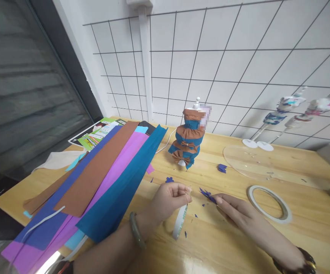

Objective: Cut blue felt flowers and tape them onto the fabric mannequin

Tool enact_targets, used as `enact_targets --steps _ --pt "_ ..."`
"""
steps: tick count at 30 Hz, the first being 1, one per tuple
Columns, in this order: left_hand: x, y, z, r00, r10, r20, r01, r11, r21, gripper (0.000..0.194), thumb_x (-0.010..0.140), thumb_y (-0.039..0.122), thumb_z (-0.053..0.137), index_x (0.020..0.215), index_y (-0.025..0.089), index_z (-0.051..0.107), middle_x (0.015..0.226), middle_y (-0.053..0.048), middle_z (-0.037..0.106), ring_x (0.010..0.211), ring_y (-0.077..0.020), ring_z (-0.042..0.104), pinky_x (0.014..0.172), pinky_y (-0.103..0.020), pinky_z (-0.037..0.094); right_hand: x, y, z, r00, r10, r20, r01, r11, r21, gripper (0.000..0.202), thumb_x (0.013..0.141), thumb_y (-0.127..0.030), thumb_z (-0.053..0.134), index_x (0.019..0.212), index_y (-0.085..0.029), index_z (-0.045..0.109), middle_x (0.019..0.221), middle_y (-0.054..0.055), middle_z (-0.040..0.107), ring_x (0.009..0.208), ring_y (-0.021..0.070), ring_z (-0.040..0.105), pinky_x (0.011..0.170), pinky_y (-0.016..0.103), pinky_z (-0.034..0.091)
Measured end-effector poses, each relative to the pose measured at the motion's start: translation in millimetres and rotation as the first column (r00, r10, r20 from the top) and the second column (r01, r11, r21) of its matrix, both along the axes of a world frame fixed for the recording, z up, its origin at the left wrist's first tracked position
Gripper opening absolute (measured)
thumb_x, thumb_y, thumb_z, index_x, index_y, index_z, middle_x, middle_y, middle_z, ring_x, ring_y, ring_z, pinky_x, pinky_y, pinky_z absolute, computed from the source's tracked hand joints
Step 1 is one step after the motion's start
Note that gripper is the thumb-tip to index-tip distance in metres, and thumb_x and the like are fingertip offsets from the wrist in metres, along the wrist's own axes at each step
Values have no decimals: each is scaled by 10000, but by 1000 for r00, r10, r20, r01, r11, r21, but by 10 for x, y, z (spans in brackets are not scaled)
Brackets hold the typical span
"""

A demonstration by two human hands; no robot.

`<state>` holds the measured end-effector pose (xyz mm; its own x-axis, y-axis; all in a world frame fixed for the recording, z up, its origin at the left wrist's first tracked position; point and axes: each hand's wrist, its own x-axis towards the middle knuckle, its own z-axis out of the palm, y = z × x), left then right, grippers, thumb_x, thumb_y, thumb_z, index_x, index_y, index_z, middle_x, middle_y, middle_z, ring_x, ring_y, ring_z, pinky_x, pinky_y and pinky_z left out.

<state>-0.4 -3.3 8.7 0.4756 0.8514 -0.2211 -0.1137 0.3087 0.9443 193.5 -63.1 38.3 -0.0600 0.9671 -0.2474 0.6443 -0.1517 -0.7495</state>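
Note:
My left hand (172, 198) is closed in a pinch on the upper end of a strip of double-sided tape (180, 224), which hangs down toward the table with green print on its backing. To its right, my right hand (235, 210) pinches a dark blue paper cutout (207, 194) with thin, pointed parts; its exact shape is hard to make out. Small blue scraps lie beneath and between the hands. Just beyond my left hand rests a blue flower-shaped cutout (169, 179). Behind it stands a miniature dress form (190, 133) in brown and teal crepe paper with bows.
Sheets of teal crepe paper (122, 182), brown, purple and blue are piled at left. A roll of white tape (287, 215) lies right of my right hand. A blue paper piece (222, 168), a clear round sheet (239, 161) and two decorated small forms (276, 114) are farther back.

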Motion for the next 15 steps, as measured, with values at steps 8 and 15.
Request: enact_targets --steps 8,15 --pt "-16 16 -10 1000 -5 22 3 998 70 278 596 274 712 804 111 624 642 -6 575 627 -108 554 610 -230 417 7 -11 -52 989 107 104 -118 988 96 377 834 -471 426 989 -194 628 943 74 689 827 216 641 720 293 506" --pt "19 5 5 997 -15 81 16 1000 -4 358 549 324 750 790 105 601 643 -28 602 659 -164 620 673 -288 453 179 23 -257 689 -265 674 -39 916 399 357 817 -537 407 860 -227 578 784 59 675 587 231 638 455 302 428"
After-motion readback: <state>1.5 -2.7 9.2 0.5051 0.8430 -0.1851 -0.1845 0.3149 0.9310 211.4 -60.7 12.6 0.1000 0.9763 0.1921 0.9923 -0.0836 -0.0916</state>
